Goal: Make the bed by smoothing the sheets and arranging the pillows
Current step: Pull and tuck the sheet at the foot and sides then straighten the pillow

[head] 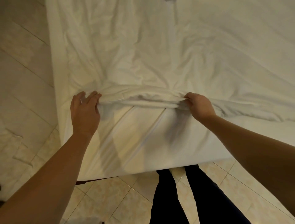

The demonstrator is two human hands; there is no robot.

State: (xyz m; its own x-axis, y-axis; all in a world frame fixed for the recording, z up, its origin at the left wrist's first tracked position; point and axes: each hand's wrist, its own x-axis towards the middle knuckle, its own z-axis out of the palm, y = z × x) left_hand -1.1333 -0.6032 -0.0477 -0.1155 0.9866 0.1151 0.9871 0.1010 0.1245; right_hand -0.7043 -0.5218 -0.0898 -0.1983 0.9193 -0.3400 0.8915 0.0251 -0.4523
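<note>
Bed top: wrinkled white sheet (159, 48), low creases only, open to a flat palm right across.
Foot edge: bunched ridge (140, 100) stretched between left hand (84, 110) and right hand (199, 105), barring a level pass there.
Overhang: smooth draped cloth, open between the forearms.
Left flank: tiled floor (24, 80), open alongside the bed.
Below: dark-trousered legs (183, 199) close to the hanging hem, leaving a narrow gap.
Far edge: small grey shape (170, 0), cut off, possibly a pillow corner.
</note>
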